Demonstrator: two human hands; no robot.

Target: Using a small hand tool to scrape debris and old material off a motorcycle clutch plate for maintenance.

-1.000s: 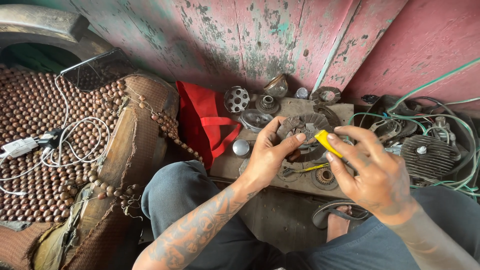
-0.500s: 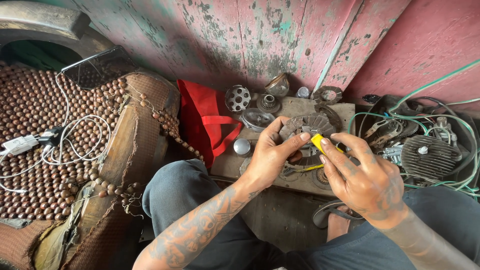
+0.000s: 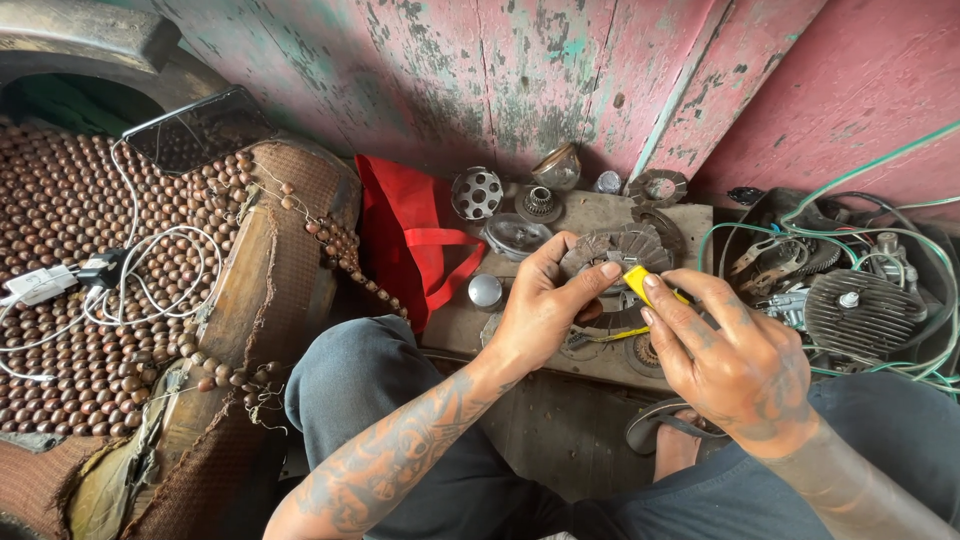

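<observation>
A person sits looking down at both hands, which meet over a low, dusty wooden board (image 3: 600, 215) crowded with worn metal engine parts. The left hand (image 3: 540, 310), its forearm tattooed, closes around a round, ridged clutch plate (image 3: 625, 245); the palm hides the plate's near edge, so how far it extends cannot be told. The right hand (image 3: 735, 355) pinches a small yellow tool (image 3: 640, 283) between thumb and fingers, touching the plate. Only the yellow handle shows; its working tip is hidden behind the fingers, so its kind is hard to make out. Two more parts lie partly covered under the hands.

Behind the board rises a plank wall (image 3: 520, 80) of peeling pink and green paint. On the board's far side sit one perforated round hub (image 3: 477, 192), one small gear (image 3: 540, 202), one ring-shaped plate (image 3: 657, 186) and one shiny dome cap (image 3: 485, 290). A red fabric bag (image 3: 410, 235) leans just beside the board on the left. Further left is a seat covered in brown wooden beads (image 3: 70, 240), with one dark phone (image 3: 200, 125) at its top and a tangle of white charging cable (image 3: 130, 280) across it. At the right, cut off by the edge, lies a pile of parts with one finned cylinder head (image 3: 862, 312) and looping green wire (image 3: 900, 240). The person's knees in grey-blue trousers (image 3: 370, 380) fill the foreground, and one sandalled foot (image 3: 675, 440) shows between them.
</observation>
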